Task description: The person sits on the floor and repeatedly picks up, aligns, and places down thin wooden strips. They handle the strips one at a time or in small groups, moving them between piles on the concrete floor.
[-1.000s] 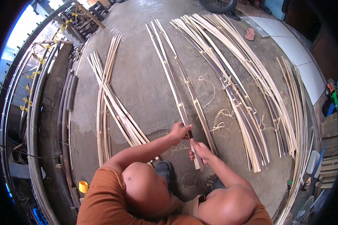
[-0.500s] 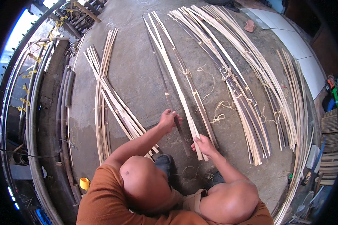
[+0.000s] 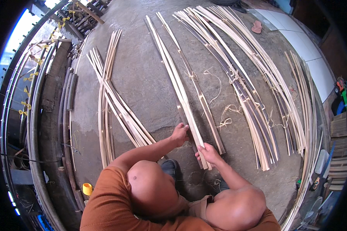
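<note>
My left hand (image 3: 179,134) is closed around a dark-skinned bamboo strip (image 3: 169,79) near its lower part. Close by on the right, my right hand (image 3: 209,153) grips the near ends of pale bamboo strips (image 3: 181,90), which lie against the dark one. All of these run away from me along the floor, their near ends between my knees. Just right of them rests another long bamboo strip (image 3: 205,111), dark along its near part, with a thin tie (image 3: 191,75) around it. The fingertips of both hands are partly hidden.
Pale strips (image 3: 117,106) lie crossed on the left. On the right are tied bundles of dark and pale strips (image 3: 243,88), and more strips (image 3: 302,100) by the wall. Loose fibre ties (image 3: 229,113) lie between. Bamboo poles (image 3: 36,127) line the left side, near a yellow roll (image 3: 87,188).
My left hand has moved nearer and slightly right, bringing the dark strip against the pale ones. The pale strips shifted slightly nearer with my right hand.
</note>
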Available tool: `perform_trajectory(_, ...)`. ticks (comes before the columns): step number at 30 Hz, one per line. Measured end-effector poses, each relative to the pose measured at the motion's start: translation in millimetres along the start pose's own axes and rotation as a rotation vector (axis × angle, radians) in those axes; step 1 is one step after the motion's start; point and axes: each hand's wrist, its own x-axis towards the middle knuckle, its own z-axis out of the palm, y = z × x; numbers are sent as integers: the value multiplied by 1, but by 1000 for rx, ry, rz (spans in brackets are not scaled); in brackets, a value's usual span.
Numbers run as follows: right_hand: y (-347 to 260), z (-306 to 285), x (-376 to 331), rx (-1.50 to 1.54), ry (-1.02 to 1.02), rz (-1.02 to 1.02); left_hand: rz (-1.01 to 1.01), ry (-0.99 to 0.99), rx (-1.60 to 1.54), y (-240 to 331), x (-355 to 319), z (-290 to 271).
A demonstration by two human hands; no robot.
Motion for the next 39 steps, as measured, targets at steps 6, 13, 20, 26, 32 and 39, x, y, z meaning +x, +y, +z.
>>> perform_trajectory(6,0,-10,5,-60,23,-61,12,-35,21,7,-15,10)
perform_trajectory(13,-5,-25,5,309,-128,21,24,-50,48,18,-23,8)
perform_trajectory(20,-3,-22,3,511,-114,99,15,-59,28,18,-21,6)
perform_trajectory(26,11,-17,13,381,-17,37,13,-56,12,12,-18,2)
perform_trajectory(32,14,-1,15,199,46,-22,37,-55,35,12,-20,1)
perform_trajectory(39,15,0,16,-51,155,-138,42,-13,37,8,-12,-4)
